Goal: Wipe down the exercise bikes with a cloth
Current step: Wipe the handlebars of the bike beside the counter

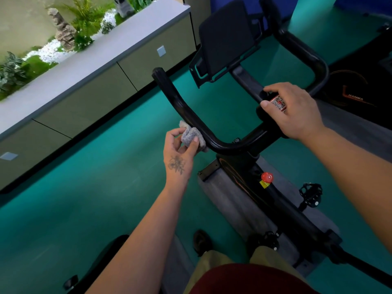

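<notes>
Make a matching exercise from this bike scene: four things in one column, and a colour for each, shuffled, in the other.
Things:
1. cloth
2. handlebar
3. resistance knob
4. floor

Colours:
A. red
B. teal green
C. grey
D. black

Pairs: 1-C, 2-D, 3-A, 4-B

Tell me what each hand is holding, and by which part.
Left hand pinches the bunched grey cloth against the handlebar. Right hand has its grip on the handlebar's centre stem.
</notes>
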Demonstrator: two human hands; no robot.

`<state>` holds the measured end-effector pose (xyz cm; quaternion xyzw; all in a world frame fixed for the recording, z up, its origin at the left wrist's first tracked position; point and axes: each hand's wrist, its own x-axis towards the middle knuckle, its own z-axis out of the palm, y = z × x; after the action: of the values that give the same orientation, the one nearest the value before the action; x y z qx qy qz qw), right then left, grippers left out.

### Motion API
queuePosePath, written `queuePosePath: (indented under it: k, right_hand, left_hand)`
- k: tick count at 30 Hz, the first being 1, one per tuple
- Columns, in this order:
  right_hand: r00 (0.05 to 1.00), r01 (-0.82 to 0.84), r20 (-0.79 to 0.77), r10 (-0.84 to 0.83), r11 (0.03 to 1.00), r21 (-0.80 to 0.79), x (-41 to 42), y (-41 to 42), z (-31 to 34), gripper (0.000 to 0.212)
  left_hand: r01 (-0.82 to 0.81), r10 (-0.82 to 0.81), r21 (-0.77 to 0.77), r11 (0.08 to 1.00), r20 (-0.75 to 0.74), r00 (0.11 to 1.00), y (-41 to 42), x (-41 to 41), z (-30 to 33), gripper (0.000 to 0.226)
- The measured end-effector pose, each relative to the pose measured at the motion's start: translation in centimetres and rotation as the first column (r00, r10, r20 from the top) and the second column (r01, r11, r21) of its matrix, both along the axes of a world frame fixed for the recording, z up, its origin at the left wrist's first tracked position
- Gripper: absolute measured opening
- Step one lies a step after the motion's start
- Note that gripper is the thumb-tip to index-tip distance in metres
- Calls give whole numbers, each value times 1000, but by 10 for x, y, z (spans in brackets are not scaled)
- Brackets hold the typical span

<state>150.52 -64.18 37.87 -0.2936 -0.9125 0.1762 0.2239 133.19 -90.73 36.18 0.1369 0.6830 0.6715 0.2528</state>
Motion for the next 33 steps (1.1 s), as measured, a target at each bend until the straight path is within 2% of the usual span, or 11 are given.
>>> queuePosePath:
  k: [5, 10, 18, 23, 33]
  right_hand:
    - [1000, 0, -5, 0, 1000, -9, -1, 1, 0, 50]
    - [999, -9, -37, 8, 1000, -12, 0, 2, -1, 48]
    - [999, -11, -35, 11, 1000, -6, 0, 1, -1, 48]
    - [999, -7, -34, 7, 1000, -13, 0, 2, 1, 49]
    - [999, -15, -50, 15, 1000, -10, 2, 4, -2, 52]
  left_hand:
    - [32, -31, 36, 999, -14, 999, -5, 40, -11, 27]
    - [6, -7, -23, 1000, -38, 999, -1, 36, -10, 32]
    - [-29, 12, -80, 996, -206, 979, -3, 47, -7, 31]
    - [-15, 0, -84, 996, -185, 983, 0, 88, -15, 32]
    - [-190, 151, -131, 973, -262, 953, 10, 98, -17, 33]
